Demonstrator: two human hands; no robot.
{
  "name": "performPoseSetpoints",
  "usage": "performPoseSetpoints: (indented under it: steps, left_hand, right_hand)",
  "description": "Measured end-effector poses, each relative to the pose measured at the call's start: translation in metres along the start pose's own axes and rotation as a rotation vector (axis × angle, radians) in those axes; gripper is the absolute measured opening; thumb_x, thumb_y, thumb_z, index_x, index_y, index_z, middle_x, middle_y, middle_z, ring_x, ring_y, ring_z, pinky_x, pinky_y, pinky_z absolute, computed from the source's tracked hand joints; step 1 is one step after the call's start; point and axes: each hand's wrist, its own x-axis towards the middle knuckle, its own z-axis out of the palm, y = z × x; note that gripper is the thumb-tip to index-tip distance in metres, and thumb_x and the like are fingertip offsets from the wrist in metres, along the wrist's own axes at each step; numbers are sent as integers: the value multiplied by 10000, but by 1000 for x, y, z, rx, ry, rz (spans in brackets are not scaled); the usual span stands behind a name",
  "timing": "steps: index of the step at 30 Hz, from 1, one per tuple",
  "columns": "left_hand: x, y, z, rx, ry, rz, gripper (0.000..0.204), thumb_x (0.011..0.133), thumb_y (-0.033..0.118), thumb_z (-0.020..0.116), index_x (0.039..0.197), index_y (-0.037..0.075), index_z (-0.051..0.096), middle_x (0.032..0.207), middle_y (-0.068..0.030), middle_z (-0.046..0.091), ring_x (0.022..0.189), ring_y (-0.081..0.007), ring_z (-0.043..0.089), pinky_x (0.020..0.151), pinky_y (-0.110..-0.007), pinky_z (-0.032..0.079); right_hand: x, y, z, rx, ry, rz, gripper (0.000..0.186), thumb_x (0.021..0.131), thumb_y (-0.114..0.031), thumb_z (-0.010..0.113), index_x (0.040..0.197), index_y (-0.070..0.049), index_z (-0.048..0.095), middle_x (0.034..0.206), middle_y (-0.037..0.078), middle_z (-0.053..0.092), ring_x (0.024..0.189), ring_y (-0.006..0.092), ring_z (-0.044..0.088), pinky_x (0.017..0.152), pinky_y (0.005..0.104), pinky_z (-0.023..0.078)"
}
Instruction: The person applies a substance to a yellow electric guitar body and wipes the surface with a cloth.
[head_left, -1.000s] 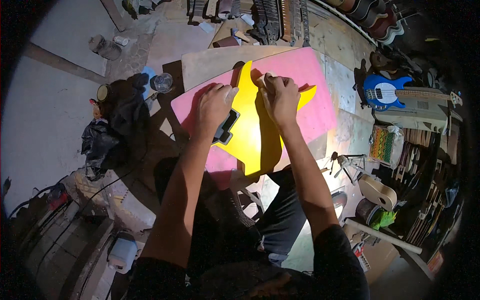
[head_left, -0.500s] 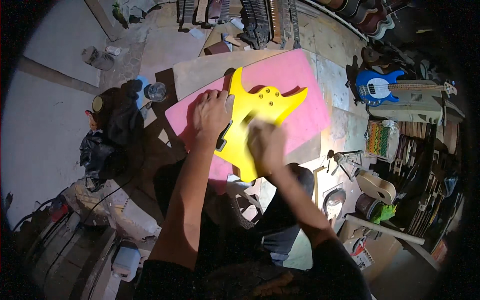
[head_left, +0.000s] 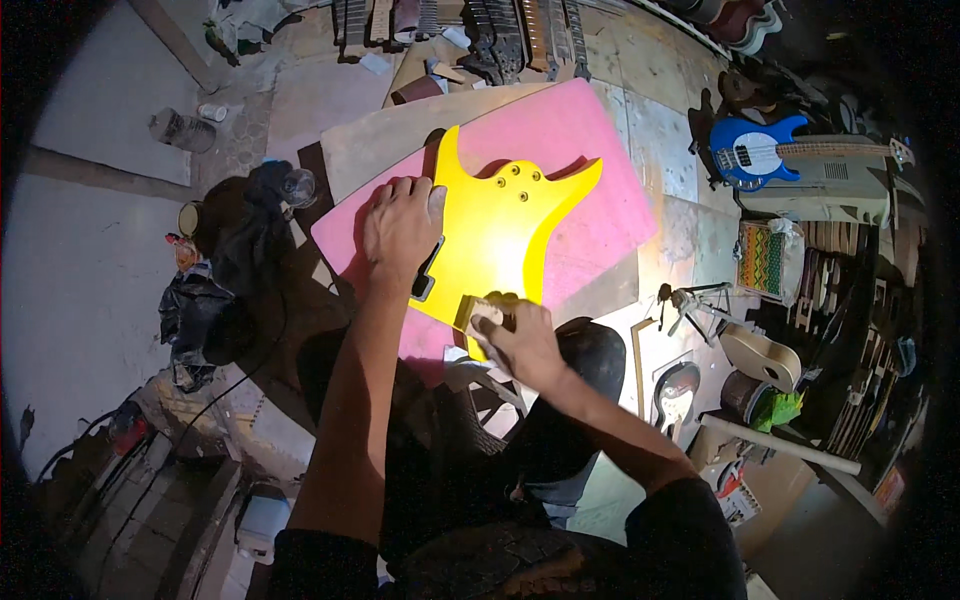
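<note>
A bright yellow electric guitar body (head_left: pixel 490 235) lies flat, its two horns pointing away from me and several small holes between them. A dark cavity opens in its left edge. My left hand (head_left: pixel 402 230) grips that edge above the cavity, thumb on the yellow face; its fingertips are partly hidden. At the near end of the body, my right hand (head_left: pixel 522 338) is closed around a small tan block (head_left: pixel 472 312), seemingly a sanding block, pressed on the yellow surface. Under the body is a pink board (head_left: pixel 590 200).
A blue electric bass (head_left: pixel 755 152) rests at the right, above a pale acoustic guitar body (head_left: pixel 758 357) and stacked wooden parts. Several guitar necks (head_left: pixel 490 40) lie at the far side. Dark bags (head_left: pixel 195 315) and a clear jar (head_left: pixel 298 187) stand left. My knees are below the board.
My right hand has swept toward me with the block, from the middle of the guitar body to its near end. My left hand stays on the edge. The whole view has shifted slightly.
</note>
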Motion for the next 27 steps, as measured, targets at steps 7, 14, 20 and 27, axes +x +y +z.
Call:
performPoseSetpoints:
  steps: [7,14,20,27]
  left_hand:
    - [0,8,-10,4,-103,0,354,1031,391,568,1116,64,671,1063,-159,705,992,-355,683,871,-465,555]
    - [-1,-8,7,16,-17,20,396,1034,411,551,1130,52,687,1081,-162,711,997,-351,681,871,-470,556]
    - [-2,-1,-1,-16,-39,19,405,1033,412,549,1152,47,677,1088,-179,709,1011,-374,676,886,-482,552]
    - [3,6,-12,24,-151,-3,419,1055,406,510,1197,46,668,1143,-171,700,1056,-360,667,921,-476,543]
  right_hand:
    - [83,66,-25,-91,356,265,210,900,-233,710,982,-43,678,764,135,650,702,266,647,612,399,484]
    - [58,14,-11,151,282,62,260,919,-253,680,842,-5,679,768,182,683,695,318,658,632,449,476]
    - [47,35,4,617,295,754,194,910,-176,716,890,14,678,768,119,671,656,203,629,597,375,462]
    - [62,64,-2,20,335,344,180,907,-128,689,858,42,656,746,104,656,659,171,607,583,373,452]
